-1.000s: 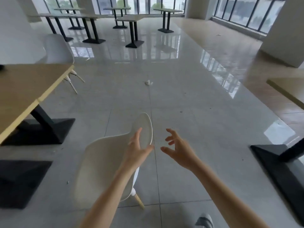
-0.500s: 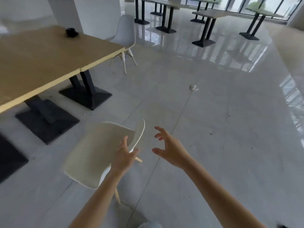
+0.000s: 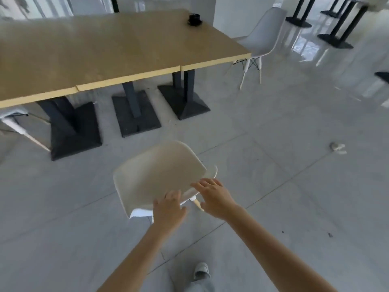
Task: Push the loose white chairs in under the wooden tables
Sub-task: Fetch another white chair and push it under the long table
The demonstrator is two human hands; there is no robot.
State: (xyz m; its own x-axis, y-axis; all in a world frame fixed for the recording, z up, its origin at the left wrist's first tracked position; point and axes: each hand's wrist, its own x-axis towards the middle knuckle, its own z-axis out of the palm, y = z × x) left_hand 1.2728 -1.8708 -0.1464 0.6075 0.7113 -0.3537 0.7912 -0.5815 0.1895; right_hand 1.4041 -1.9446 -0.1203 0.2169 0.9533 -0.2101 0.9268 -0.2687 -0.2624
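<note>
Left hand (image 3: 168, 209) and right hand (image 3: 216, 197) both on the back rim of the white chair (image 3: 160, 175), fingers spread flat; can't tell if they grip. Chair on the floor (image 3: 273, 186), short of the wooden counter (image 3: 105, 47). Second white chair (image 3: 261, 36) at its far end.

Soft even daylight, window glare on the glossy floor (image 3: 305, 42), motion blur, bowed edges.

Bare floor lies between chair and desk.
Toward the desk (image 3: 109, 49) from the white chair (image 3: 160, 175), the floor (image 3: 263, 186) is bare; under the desk, three black pedestal bases (image 3: 136, 114) stand with narrow gaps between.
</note>
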